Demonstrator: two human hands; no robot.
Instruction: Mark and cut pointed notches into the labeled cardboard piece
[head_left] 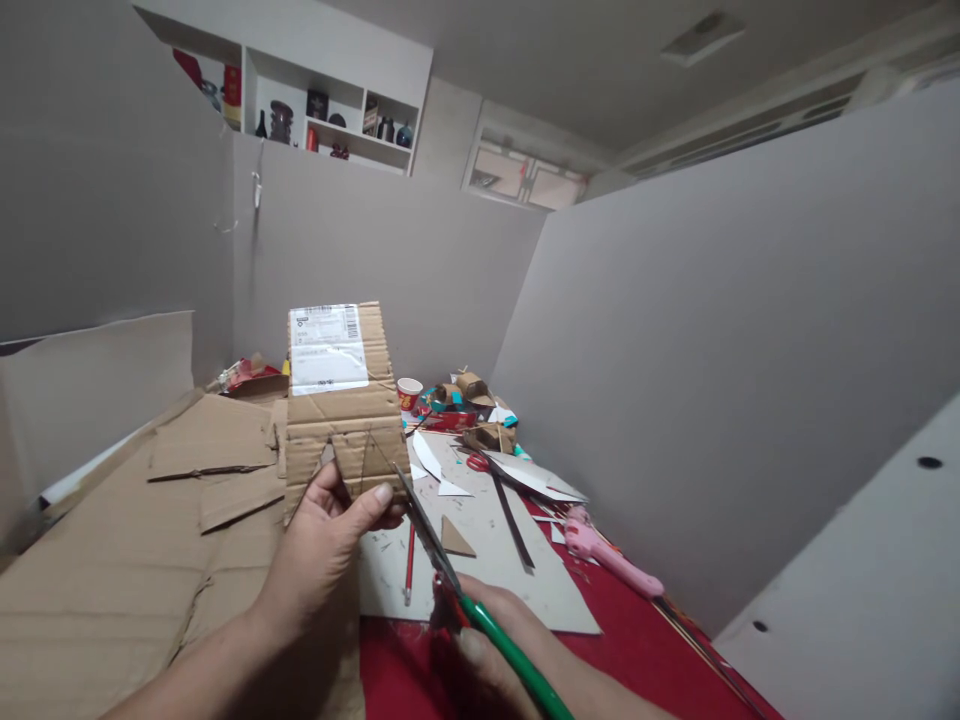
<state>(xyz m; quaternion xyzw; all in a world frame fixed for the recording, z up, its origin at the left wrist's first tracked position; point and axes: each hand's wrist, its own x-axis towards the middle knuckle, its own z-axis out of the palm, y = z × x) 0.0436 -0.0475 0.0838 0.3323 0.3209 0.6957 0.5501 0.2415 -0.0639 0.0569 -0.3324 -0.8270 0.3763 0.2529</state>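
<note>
My left hand (330, 540) grips the lower edge of a brown corrugated cardboard piece (341, 410) held upright, with a white shipping label (326, 347) on its upper part and pencil lines and a notch cut near its bottom. My right hand (487, 640) holds green-handled scissors (450, 570). Their blades point up and left, and the tips meet the cardboard's lower right edge beside my left thumb.
Flat cardboard sheets (142, 560) cover the left of the table. A grey board (480, 560) lies on the red table cover (645, 650) with a red pencil (409, 565), a cardboard triangle (454, 540), paper scraps and a pink tool (607, 552). Grey partitions stand behind and right.
</note>
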